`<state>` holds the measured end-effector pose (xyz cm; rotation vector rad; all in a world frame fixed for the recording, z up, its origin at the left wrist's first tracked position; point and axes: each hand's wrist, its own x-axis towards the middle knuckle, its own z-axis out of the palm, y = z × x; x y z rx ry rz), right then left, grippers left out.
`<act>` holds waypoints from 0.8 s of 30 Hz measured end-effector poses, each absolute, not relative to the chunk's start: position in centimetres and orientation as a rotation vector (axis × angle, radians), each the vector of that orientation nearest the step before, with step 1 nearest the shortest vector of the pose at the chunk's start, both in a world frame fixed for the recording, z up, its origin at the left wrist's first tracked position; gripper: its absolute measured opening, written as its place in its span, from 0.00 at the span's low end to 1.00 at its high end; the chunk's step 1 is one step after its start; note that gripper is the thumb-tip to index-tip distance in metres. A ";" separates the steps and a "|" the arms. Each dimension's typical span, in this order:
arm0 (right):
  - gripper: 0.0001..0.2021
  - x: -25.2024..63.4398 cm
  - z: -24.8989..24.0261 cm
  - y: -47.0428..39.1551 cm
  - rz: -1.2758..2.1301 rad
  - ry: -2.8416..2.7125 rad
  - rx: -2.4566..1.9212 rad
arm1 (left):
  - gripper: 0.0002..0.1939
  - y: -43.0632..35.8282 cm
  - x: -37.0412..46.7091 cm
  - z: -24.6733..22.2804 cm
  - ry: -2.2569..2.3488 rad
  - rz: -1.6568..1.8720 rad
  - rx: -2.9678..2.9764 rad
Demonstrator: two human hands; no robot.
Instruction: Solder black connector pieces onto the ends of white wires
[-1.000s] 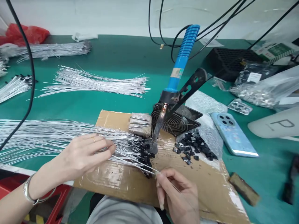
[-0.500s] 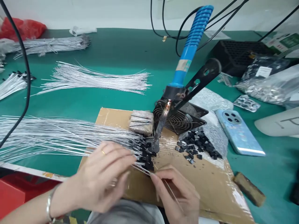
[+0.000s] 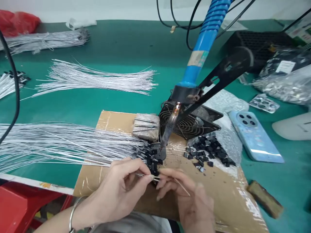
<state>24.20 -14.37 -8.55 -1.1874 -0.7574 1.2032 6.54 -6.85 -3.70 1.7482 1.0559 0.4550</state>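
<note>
My left hand (image 3: 123, 191) pinches thin silver-white wires (image 3: 156, 178) between thumb and forefinger, their ends pointing right. Close to those ends is my right hand (image 3: 191, 200), slightly blurred. A thin pale strand (image 3: 182, 187), like solder wire, sticks out between its curled fingers. Just beyond my fingertips, black pieces (image 3: 153, 161) sit on the ends of a long wire bundle (image 3: 73, 142). Over them reaches the bent tip (image 3: 167, 132) of a blue-handled soldering iron (image 3: 201, 48) on a black holder.
Behind the iron lies a small black fan (image 3: 187, 124). A grey block (image 3: 145, 126) stands on the cardboard (image 3: 218, 200). Loose black pieces (image 3: 211, 150), a blue phone (image 3: 257, 136) and a brown block (image 3: 264, 199) are to the right. Another wire bundle (image 3: 102, 79) lies farther back.
My left hand has turned and closed its thumb and forefinger on the wires near their ends. My right fingers have loosened from the wire ends and shifted right. The camera view has shifted slightly.
</note>
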 end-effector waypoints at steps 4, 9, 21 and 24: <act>0.27 24.9 -9.2 -14.1 1.198 -0.687 -1.165 | 0.09 -6.5 6.9 -3.7 1.102 0.501 1.566; 0.12 23.0 -7.2 -13.5 1.044 -0.697 -1.450 | 0.11 -6.5 7.4 -3.8 1.150 0.490 1.486; 0.06 21.7 -7.1 -12.9 1.300 -0.438 -1.226 | 0.13 -6.9 7.4 -4.1 1.140 0.500 1.431; 0.08 21.5 -6.9 -12.8 1.345 -0.350 -1.198 | 0.13 -7.1 7.4 -4.4 1.153 0.505 1.452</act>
